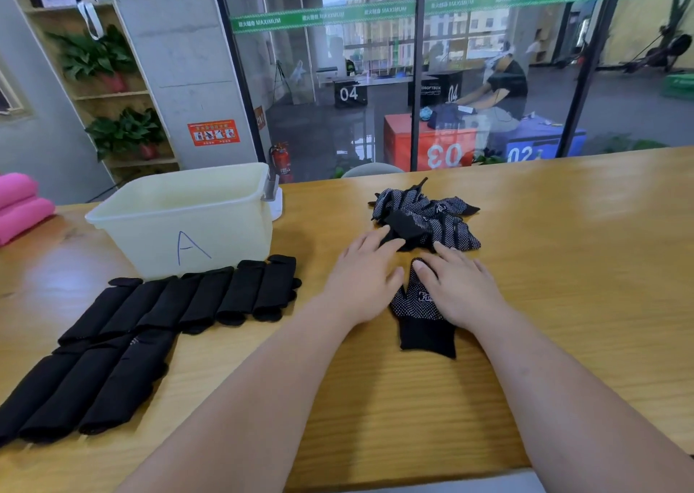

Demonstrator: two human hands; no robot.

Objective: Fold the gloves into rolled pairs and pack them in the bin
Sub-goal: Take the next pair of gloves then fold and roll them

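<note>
A black glove with white dots [420, 312] lies flat on the wooden table, cuff toward me. My right hand [460, 289] presses on it with straight fingers. My left hand [362, 273] lies flat beside it, its fingertips touching the near edge of a loose pile of dotted black gloves [428, 216]. Several rolled black glove pairs [240, 293] lie in a row in front of the bin, and a second row [79, 387] lies nearer me at the left. The pale plastic bin [180, 222], marked "A", stands at the left; its inside shows no gloves.
The table's near edge [413, 481] runs along the bottom. Pink cushions [18, 207] sit at the far left. A glass wall stands behind the table, and a small grey and white object [273, 192] sits at the bin's right corner.
</note>
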